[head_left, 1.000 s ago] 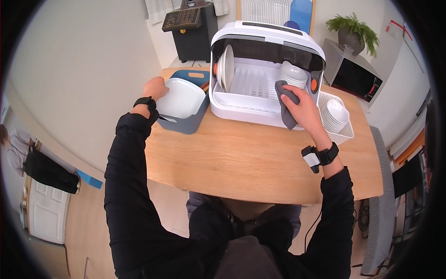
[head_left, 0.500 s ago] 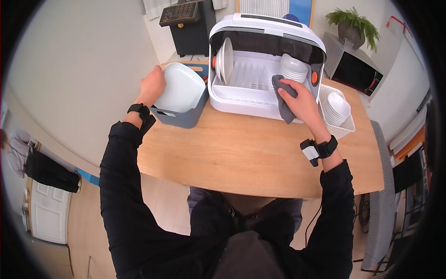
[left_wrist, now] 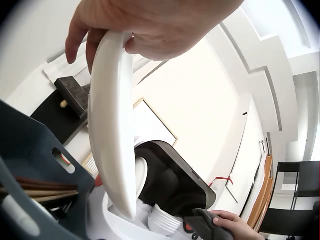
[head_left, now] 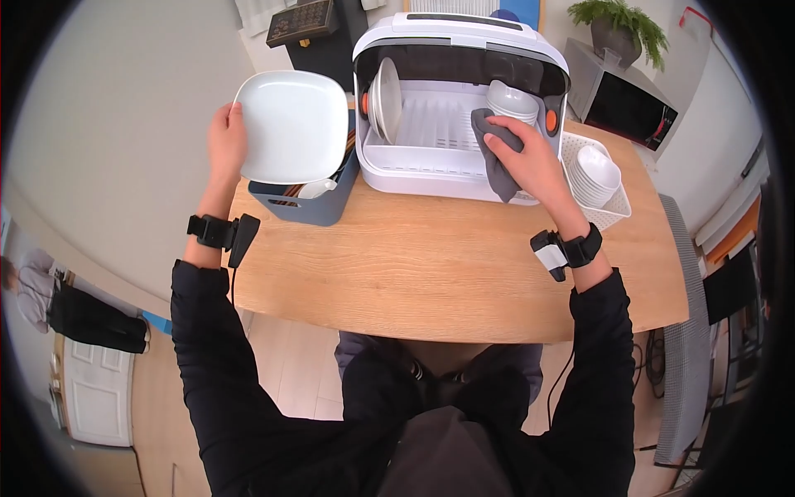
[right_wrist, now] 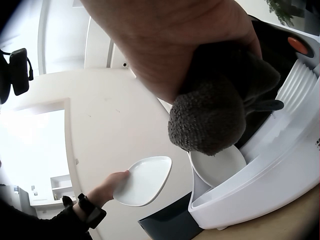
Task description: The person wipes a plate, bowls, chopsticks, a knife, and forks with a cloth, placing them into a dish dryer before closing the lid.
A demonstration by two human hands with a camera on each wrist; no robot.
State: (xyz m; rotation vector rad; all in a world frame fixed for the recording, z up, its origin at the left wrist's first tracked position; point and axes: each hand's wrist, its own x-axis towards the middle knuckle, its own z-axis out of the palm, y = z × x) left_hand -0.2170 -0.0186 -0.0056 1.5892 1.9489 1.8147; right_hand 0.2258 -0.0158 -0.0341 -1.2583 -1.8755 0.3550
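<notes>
My left hand [head_left: 225,147] pinches the left edge of a white squarish plate [head_left: 296,126], thumb on one face and fingers on the other. The plate is raised above a blue-grey bin [head_left: 308,212], in which chopsticks [left_wrist: 47,189] and a white spoon [head_left: 318,189] show. My right hand [head_left: 530,166] grips a dark grey cloth [right_wrist: 210,117], bunched under the palm and hanging over the front rim of a white dish rack [head_left: 439,180] with a raised dark lid. Inside the rack, white plates [head_left: 385,101] stand at the left and stacked white bowls [head_left: 511,101] sit at the right.
A white basket [head_left: 609,217] with stacked bowls [head_left: 594,176] stands right of the rack on the wooden table [head_left: 464,265]. Behind it is a microwave [head_left: 623,103] with a potted plant [head_left: 617,37] on top. A person [head_left: 83,302] stands far left.
My left hand has lifted the white plate up out of the bin, uncovering the chopsticks and spoon. The right hand keeps its grip on the cloth at the rack's front right.
</notes>
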